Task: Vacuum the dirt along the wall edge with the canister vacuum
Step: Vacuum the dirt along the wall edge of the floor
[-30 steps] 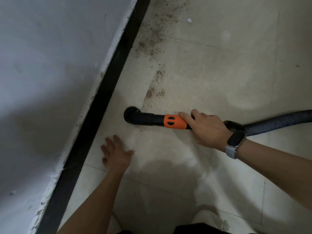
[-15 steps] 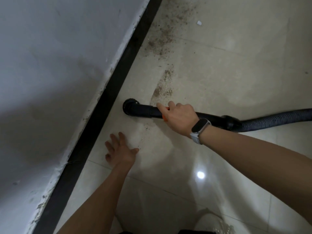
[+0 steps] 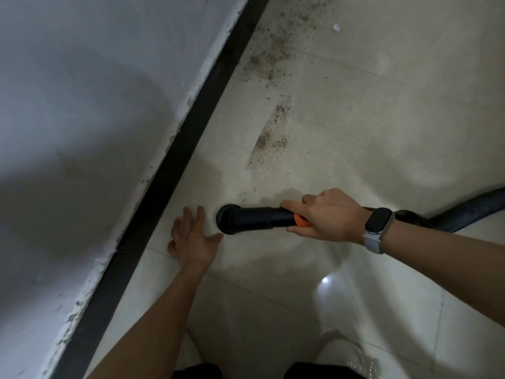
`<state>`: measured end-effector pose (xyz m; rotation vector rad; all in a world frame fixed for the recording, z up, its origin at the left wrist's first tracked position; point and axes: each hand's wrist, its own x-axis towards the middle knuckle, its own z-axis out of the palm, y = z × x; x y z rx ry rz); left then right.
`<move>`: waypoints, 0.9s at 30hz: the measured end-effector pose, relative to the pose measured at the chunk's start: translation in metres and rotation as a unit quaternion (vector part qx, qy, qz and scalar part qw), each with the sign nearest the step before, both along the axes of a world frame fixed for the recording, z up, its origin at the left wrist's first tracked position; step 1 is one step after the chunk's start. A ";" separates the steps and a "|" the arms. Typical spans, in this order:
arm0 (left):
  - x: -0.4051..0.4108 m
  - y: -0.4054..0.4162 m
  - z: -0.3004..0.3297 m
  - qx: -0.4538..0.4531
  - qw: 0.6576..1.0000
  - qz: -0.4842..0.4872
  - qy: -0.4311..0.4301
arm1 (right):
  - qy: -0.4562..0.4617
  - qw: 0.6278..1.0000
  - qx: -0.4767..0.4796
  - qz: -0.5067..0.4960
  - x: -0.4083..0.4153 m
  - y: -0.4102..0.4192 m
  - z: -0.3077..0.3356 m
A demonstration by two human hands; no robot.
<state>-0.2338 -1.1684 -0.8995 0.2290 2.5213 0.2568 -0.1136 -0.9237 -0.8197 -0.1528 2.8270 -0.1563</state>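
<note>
- Dirt (image 3: 269, 140) sits in a brown streak on the floor (image 3: 369, 127) ahead of us, with a wider scatter (image 3: 273, 58) further up beside the black baseboard (image 3: 175, 170).
- Our right hand (image 3: 328, 214) wraps the vacuum wand (image 3: 257, 218) at its orange collar (image 3: 300, 221), fingers curled around it; the round nozzle (image 3: 228, 218) rests on the tile, just short of the streak.
- Our left hand (image 3: 192, 239) lies flat on the floor with straight fingers, holding nothing, just beside the nozzle.
- The ribbed hose (image 3: 470, 212) trails off to the right.
- To do this well, we judge: keep the nozzle flat on the tile, push slowly up through the streak, then hug the baseboard.
- Against half a second back, the nozzle sits nearer our left hand and lower, away from the streak.
</note>
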 end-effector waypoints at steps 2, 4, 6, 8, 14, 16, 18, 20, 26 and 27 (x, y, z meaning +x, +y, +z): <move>-0.006 -0.007 0.000 0.004 1.000 -0.019 0.004 | -0.009 1.000 -0.003 0.003 0.000 -0.003 -0.006; -0.011 -0.012 0.001 0.006 0.999 -0.036 0.006 | -0.007 1.000 -0.007 -0.005 -0.003 0.000 -0.008; -0.013 -0.013 0.003 0.012 0.999 -0.042 0.003 | 0.000 0.999 -0.007 -0.036 -0.007 0.011 -0.007; -0.013 -0.011 0.003 0.015 0.999 -0.041 0.002 | 0.006 0.996 0.005 -0.088 -0.012 0.026 -0.002; -0.018 -0.015 0.004 0.026 0.998 -0.056 -0.001 | 0.024 0.995 0.017 -0.095 -0.010 0.018 0.000; -0.028 -0.019 0.007 0.048 0.997 -0.059 -0.003 | 0.015 0.999 -0.006 -0.040 -0.001 0.000 -0.005; -0.039 -0.022 0.009 0.048 0.996 -0.080 0.006 | 0.001 1.000 -0.019 0.001 0.009 -0.016 -0.009; -0.044 -0.024 0.008 0.030 0.994 -0.101 0.012 | -0.010 1.000 -0.026 0.013 0.016 -0.022 -0.013; -0.028 -0.023 0.006 -0.006 0.995 -0.098 -0.023 | 0.012 0.996 0.003 -0.090 0.005 0.026 -0.005; -0.027 -0.022 0.006 -0.008 0.995 -0.097 -0.021 | 0.017 0.993 0.014 -0.115 0.001 0.035 -0.002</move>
